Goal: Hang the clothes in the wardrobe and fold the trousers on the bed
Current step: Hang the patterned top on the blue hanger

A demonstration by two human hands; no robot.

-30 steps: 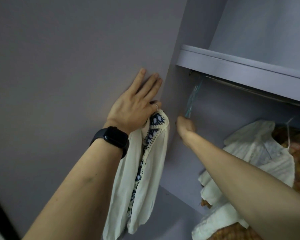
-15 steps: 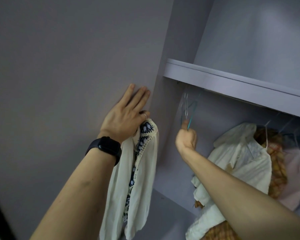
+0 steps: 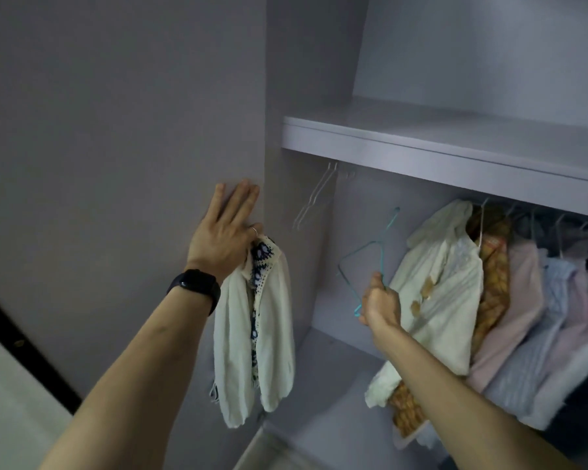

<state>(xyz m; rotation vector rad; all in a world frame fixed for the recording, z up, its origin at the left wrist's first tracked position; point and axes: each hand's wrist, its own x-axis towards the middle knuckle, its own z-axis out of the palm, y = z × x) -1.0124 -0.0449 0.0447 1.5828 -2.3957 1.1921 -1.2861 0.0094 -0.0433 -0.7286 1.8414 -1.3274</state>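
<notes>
The right grip (image 3: 381, 301), fist closed round the teal hanger (image 3: 370, 249), is now drawing it down from under the shelf (image 3: 421, 154), freeing it for the white blouse (image 3: 252, 334) the left grip (image 3: 226, 232) is pinching against the wardrobe panel (image 3: 133, 130).

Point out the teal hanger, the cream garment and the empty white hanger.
teal hanger (image 3: 378, 241): head view, twist below hook
cream garment (image 3: 238, 334): head view, hanging body
white hanger (image 3: 314, 194): head view, sloping wire
</notes>
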